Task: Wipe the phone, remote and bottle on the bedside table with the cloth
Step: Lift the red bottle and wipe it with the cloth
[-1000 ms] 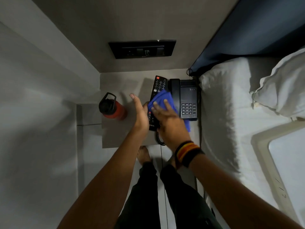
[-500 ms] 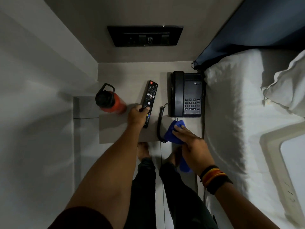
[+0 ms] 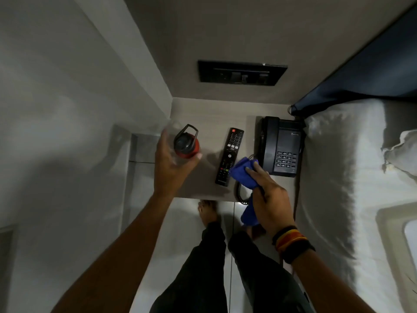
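Observation:
A red bottle (image 3: 190,150) with a black lid and loop handle stands upright at the left of the bedside table (image 3: 203,186). My left hand (image 3: 171,166) is spread open around it, blurred, fingers on its far side and thumb on its near side; contact is unclear. A black remote (image 3: 229,155) lies flat in the middle of the table. The black phone (image 3: 282,145) sits at the right, by the bed. My right hand (image 3: 268,199) grips a blue cloth (image 3: 242,170), whose front fold rests beside the remote's lower end; its tail hangs below the table edge.
A black switch panel (image 3: 241,74) is on the wall behind the table. The bed with white sheets (image 3: 334,166) borders the table on the right, a pillow (image 3: 404,152) further right. The phone's coiled cord (image 3: 240,195) hangs over the table's front edge. My legs stand below.
My left hand let go of the remote, which now lies on the table, and moved left to the bottle. My right hand carried the cloth from the front edge up toward the remote.

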Demonstrator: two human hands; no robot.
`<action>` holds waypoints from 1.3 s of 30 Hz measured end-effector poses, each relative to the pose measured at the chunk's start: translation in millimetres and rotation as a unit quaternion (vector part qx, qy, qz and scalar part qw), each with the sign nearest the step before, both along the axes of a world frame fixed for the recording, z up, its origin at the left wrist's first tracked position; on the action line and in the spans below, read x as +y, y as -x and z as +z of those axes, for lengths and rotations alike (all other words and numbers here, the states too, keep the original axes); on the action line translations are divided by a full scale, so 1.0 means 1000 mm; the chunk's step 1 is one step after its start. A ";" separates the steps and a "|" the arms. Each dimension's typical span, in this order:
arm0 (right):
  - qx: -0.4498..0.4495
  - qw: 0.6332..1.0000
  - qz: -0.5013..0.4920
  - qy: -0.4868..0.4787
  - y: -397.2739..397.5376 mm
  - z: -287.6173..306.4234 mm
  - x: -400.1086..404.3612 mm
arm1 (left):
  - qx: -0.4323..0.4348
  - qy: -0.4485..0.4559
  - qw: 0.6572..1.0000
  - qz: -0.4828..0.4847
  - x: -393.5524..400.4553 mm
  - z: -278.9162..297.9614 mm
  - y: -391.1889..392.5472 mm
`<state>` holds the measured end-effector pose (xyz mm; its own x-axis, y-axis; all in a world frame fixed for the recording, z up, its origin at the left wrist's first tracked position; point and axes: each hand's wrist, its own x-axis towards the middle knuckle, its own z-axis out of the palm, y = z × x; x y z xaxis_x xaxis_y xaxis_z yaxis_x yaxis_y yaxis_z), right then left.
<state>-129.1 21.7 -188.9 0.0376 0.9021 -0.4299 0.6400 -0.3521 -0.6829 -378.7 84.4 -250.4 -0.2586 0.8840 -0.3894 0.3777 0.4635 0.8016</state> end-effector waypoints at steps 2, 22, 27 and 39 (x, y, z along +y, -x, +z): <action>0.005 1.000 0.013 -0.018 0.009 0.000 0.010 | -0.005 0.010 0.999 -0.036 0.034 0.001 0.002; -0.149 0.870 0.411 -0.227 0.071 -0.008 0.048 | -0.083 0.161 0.979 0.092 0.115 0.085 0.006; -0.151 0.909 0.373 -0.107 0.038 -0.036 -0.004 | -0.025 0.126 0.988 0.091 0.104 0.085 0.013; 0.050 0.963 0.134 -0.229 0.088 0.018 0.053 | 0.037 0.090 0.993 0.063 0.094 0.089 -0.004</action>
<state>-217.4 75.0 -171.2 -0.2440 0.9694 0.0254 0.5897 0.1691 -0.7897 -374.7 178.2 -161.0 -0.3967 0.7606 -0.5139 0.3614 0.6440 0.6742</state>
